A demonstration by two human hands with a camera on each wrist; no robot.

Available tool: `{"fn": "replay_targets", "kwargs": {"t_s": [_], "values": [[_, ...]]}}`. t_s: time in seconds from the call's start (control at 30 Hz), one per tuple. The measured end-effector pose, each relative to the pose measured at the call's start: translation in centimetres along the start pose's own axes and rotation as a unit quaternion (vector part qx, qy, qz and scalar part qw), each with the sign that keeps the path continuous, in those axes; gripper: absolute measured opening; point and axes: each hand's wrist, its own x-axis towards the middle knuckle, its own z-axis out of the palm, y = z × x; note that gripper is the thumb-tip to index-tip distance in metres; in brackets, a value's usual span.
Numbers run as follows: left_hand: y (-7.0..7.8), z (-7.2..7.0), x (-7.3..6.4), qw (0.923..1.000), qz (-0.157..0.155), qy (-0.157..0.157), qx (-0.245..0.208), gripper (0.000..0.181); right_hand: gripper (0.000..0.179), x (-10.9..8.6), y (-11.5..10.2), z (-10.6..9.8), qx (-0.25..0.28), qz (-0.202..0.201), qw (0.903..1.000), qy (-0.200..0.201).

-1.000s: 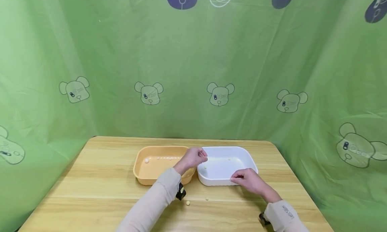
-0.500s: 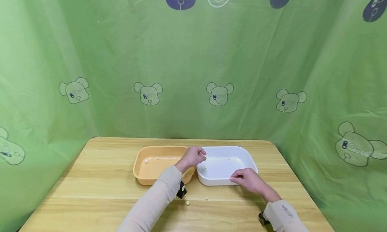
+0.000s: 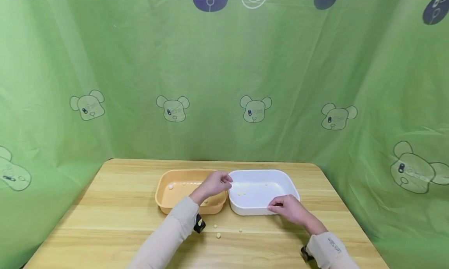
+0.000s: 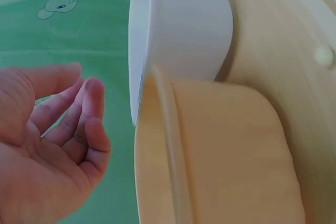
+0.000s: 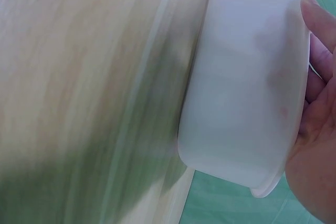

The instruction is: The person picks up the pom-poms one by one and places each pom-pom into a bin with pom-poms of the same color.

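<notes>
In the head view, the left hand (image 3: 213, 184) hides the far right corner of the orange tray (image 3: 175, 200), and the right hand (image 3: 289, 210) covers part of the near rim of the white tray (image 3: 257, 199). The left sleeve (image 3: 165, 234), right sleeve (image 3: 327, 250) and table (image 3: 273, 251) run off the bottom edge. The balls (image 3: 219, 235) are too small to tell their material. In the left wrist view, both trays are cut off, and the balls at the right edge blur. In the right wrist view, the white tray hides part of the fingers (image 5: 321, 57).
</notes>
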Motion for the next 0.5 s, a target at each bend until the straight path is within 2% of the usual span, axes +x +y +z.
{"fn": "replay_targets", "kwargs": {"t_s": [0.17, 0.37, 0.5], "values": [[-0.8, -1.0, -1.6, 0.9996, 0.029, 0.002, -0.001, 0.013, 0.017, 0.0, -0.2, -0.1, 0.004, 0.003, 1.0, -0.001], [-1.2, -1.7, -3.9, 0.9992, 0.029, -0.016, -0.023, 0.01, 0.02, 0.1, 0.0, -0.1, 0.008, 0.007, 0.9999, -0.005], [-1.4, -1.9, -5.3, 0.9988, 0.036, -0.028, -0.02, 0.011, 0.018, 0.0, 0.1, 0.0, 0.011, 0.002, 0.9999, -0.005]]}}
